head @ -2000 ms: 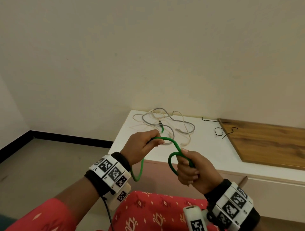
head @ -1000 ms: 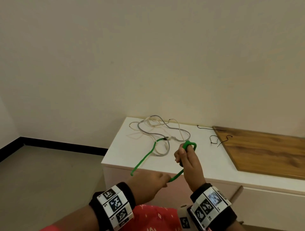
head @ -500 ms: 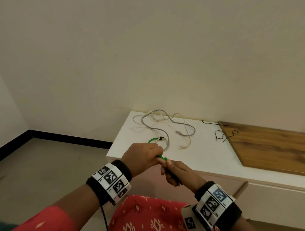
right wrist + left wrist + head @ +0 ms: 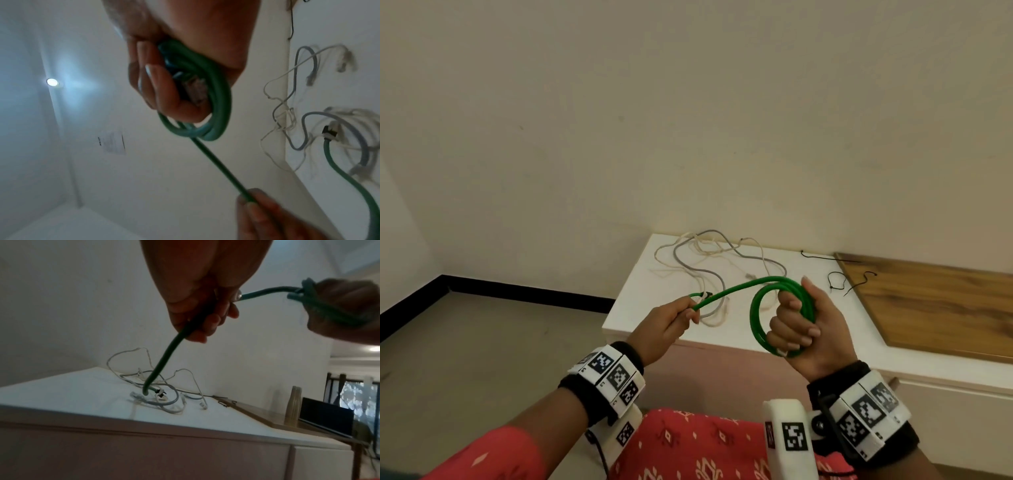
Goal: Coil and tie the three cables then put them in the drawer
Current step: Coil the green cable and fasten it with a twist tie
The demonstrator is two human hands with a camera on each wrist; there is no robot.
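Above the cabinet (image 4: 722, 342), right grip (image 4: 804, 322) now clasps wider green cable (image 4: 756, 301) coil; left grip (image 4: 671, 318) pinches it.

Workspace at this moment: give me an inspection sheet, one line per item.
Surface: white cabinet top, wooden panel at its right.
Job's things: green cable partly coiled; grey cable and white cable loose, tangled on top.
Clutter: black ties near the panel.
Grippers: right hand grips the coil; left hand pinches the straight run.
Cables: green tail end lies on the cabinet.
Surroundings: plain wall, black skirting; drawer state cannot be told.
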